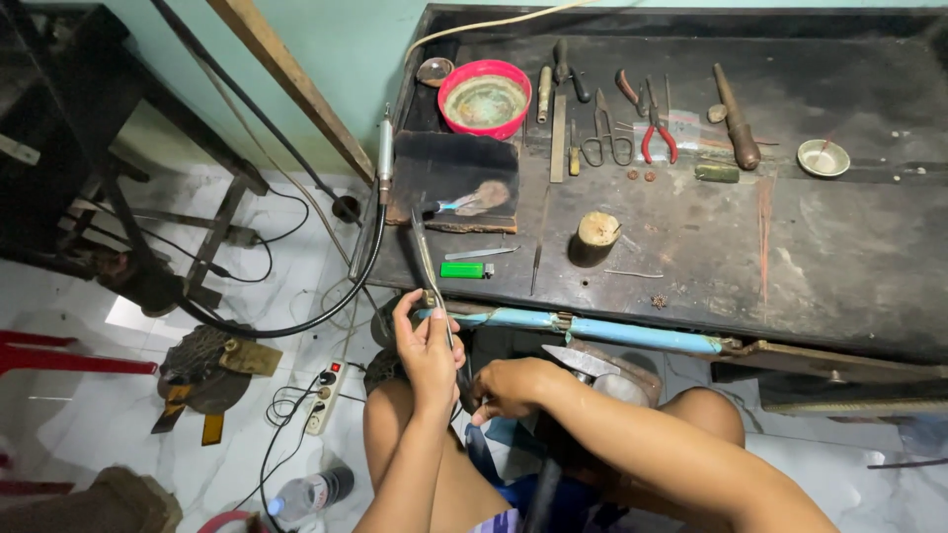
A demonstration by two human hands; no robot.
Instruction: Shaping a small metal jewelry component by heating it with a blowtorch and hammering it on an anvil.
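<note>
1. The tweezers (427,259) are long and thin. Their long axis runs from the left hand (427,347) up and slightly left, and the tips end over the dark pad (449,163) on the bench (839,247).
2. The left hand is closed around the near end of the tweezers, fingers curled and thumb on top, just in front of the bench's blue edge rail (632,334).
3. The right hand (506,387) sits just right of and below the left, touching it near the wrist. Its fingers are curled, but whether they pinch anything I cannot tell.
4. So the left hand is the nearer one; the tool points away from the body toward the pad.
5. On the pad lies a small brush-like tool (474,200). Beside it, near the tweezer shaft, are a green lighter (464,269) and a wooden stump (596,235).
6. Farther back stand a red bowl (484,98), scissors (604,138) and red-handled pliers (656,126).
7. A black hose (296,326) loops down left of the bench.
</note>
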